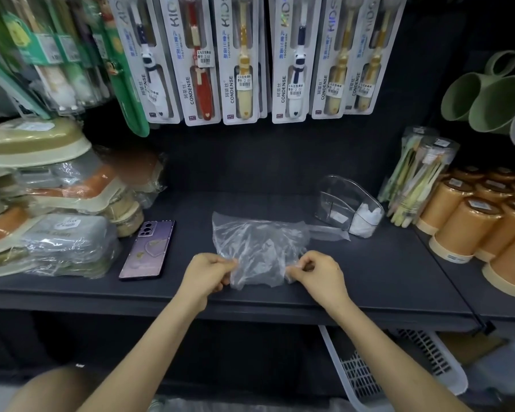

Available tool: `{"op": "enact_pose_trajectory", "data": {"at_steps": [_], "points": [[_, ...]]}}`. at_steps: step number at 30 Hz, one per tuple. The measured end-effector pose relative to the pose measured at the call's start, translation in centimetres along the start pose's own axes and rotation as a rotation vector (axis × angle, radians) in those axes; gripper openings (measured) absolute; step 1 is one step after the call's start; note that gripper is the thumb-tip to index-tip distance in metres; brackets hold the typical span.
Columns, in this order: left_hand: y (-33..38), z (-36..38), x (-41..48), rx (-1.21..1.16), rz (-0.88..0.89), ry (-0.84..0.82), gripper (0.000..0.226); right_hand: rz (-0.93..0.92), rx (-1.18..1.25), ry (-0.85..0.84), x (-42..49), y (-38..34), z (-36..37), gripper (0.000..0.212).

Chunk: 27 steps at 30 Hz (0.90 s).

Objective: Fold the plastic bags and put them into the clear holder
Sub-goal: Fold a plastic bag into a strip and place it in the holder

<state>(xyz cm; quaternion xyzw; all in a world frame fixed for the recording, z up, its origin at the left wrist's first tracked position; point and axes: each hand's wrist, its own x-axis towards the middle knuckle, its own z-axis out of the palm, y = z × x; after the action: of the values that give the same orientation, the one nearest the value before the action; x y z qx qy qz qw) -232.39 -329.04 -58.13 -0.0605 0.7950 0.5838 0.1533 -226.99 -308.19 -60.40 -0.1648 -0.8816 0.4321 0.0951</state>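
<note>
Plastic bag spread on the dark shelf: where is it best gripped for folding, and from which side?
Probably its two near corners, pinched from the near side, as the left hand and right hand do. The plastic bag lies spread and limp, so lifting the near edge should fold it toward the clear holder.

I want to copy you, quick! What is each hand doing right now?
Left hand: pinching the near left edge of the clear plastic bag.
Right hand: pinching the near right edge of the same bag.
</note>
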Motion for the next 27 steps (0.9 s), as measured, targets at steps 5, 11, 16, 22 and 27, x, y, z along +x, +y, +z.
{"op": "enact_pose_trajectory", "data": {"at_steps": [5,11,16,22,27], "points": [[0.3,-2.0,0.9,-0.302,-0.096,0.004,0.019,0.071,0.372,-0.057,0.0,0.5,-3.2,0.02],[-0.6,-4.0,2.0,-0.506,-0.159,-0.007,0.023,0.278,0.657,-0.118,-0.1,2.4,-6.9,0.024],[-1.3,-3.7,2.0,-0.561,-0.189,-0.004,0.022,0.373,0.761,-0.156,-0.7,3.3,-7.5,0.019],[-1.6,-3.4,2.4,-0.537,-0.165,0.035,0.026,0.246,0.444,-0.191,-1.6,2.8,-7.5,0.028],[-1.4,-3.3,2.1,-0.427,-0.127,0.055,0.024,0.056,0.018,-0.14,-0.1,2.7,-4.7,0.031]]}}
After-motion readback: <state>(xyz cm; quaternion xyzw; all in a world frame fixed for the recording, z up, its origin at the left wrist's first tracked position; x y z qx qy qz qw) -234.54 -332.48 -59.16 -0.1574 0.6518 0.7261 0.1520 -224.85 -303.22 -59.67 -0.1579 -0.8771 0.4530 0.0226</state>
